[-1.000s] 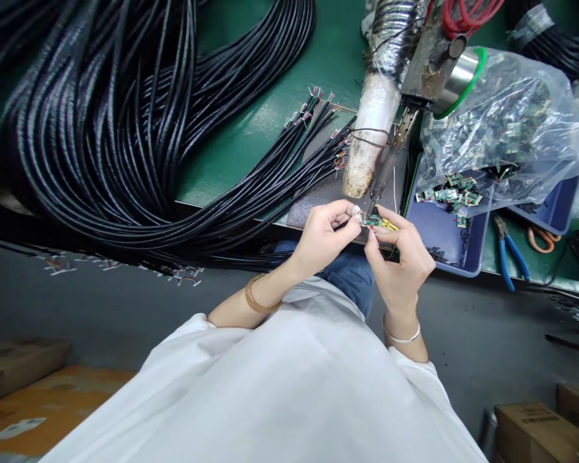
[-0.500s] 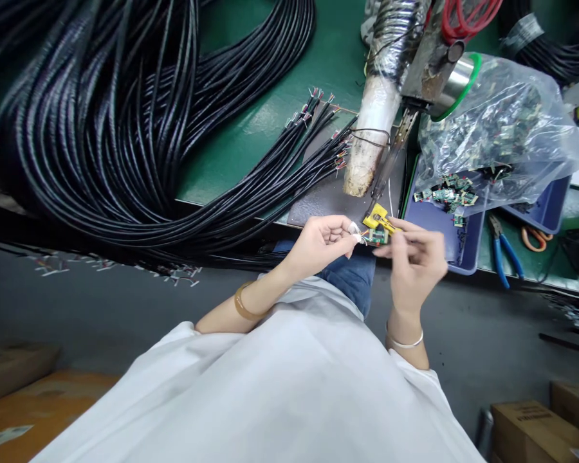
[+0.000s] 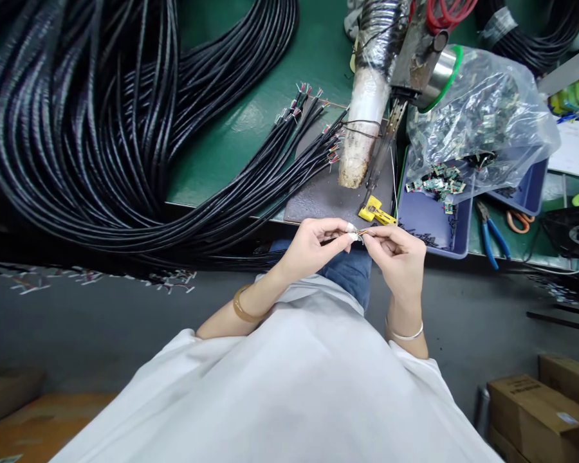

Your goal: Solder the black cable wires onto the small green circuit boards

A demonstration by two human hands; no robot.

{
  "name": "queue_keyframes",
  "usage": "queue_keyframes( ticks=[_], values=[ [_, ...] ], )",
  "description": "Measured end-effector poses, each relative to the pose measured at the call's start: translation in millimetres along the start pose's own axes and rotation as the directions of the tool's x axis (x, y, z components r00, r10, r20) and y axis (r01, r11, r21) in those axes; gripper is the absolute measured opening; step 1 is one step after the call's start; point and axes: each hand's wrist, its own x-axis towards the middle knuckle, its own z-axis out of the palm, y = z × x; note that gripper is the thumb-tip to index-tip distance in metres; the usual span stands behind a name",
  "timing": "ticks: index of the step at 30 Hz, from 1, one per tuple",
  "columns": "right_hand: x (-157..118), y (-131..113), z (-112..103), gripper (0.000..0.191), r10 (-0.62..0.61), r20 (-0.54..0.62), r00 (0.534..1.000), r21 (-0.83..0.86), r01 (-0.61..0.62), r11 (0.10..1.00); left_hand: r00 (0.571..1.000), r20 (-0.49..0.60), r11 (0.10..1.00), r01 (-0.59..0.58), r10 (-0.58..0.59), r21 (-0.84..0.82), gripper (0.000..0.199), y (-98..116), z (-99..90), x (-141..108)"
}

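This is an electronics workshop. Black cables (image 3: 91, 128) with coloured wire ends (image 3: 333, 152) sprawl in bulk over a green bench (image 3: 231, 128). Small circuit boards (image 3: 437, 184) fill a clear bag (image 3: 487, 106) and lie in a blue tray (image 3: 422, 215), near pliers (image 3: 493, 241). What seems to be a soldering iron (image 3: 387, 138) points down beside a wrapped pipe (image 3: 363, 106). Cardboard boxes (image 3: 540, 405) sit on the grey floor (image 3: 463, 366).

The single view looks from the wearer's head, forward and steeply down, close above the white top (image 3: 280, 366). The left fingers (image 3: 340, 243) and right fingers (image 3: 377, 249) fall near its centre, the green table (image 3: 231, 135) across its upper part, the grey floor (image 3: 453, 315) below.
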Motion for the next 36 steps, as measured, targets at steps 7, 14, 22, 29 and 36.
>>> queue_keyframes(
  ticks=[7, 14, 22, 29, 36],
  values=[
    [-2.3, 2.3, -0.4, 0.009, -0.055, 0.004, 0.998, -0.017, 0.055, 0.998, 0.999, 0.051, 1.0, 0.015, -0.016, 0.011, 0.021, 0.1, -0.6, 1.5],
    [1.1, 9.0, -8.9, 0.01, 0.058, 0.139, 0.989, 0.081, -0.07, 0.994, 0.988, 0.15, 0.998, 0.024, -0.031, 0.051, 0.02, 5.4, -6.3, 0.8],
    [-3.4, 9.7, -11.0, 0.011, 0.147, -0.054, 0.988, 0.206, -0.133, 0.97, 0.997, 0.08, 0.993, -0.017, 0.008, 0.117, 0.009, 15.0, 3.4, 1.7],
    [-11.7, 4.7, -1.2, 0.008, 0.058, -0.072, 0.996, 0.037, -0.055, 0.998, 0.997, 0.012, 0.96, -0.08, 0.08, 0.269, 0.014, 9.5, 9.2, -1.2],
    [-15.8, 12.1, 14.0, 0.006, -0.298, -0.178, 0.938, -0.283, 0.241, 0.928, 0.998, -0.002, 0.967, -0.054, 0.056, 0.249, 0.017, 4.2, 8.7, -3.9]
  ],
)
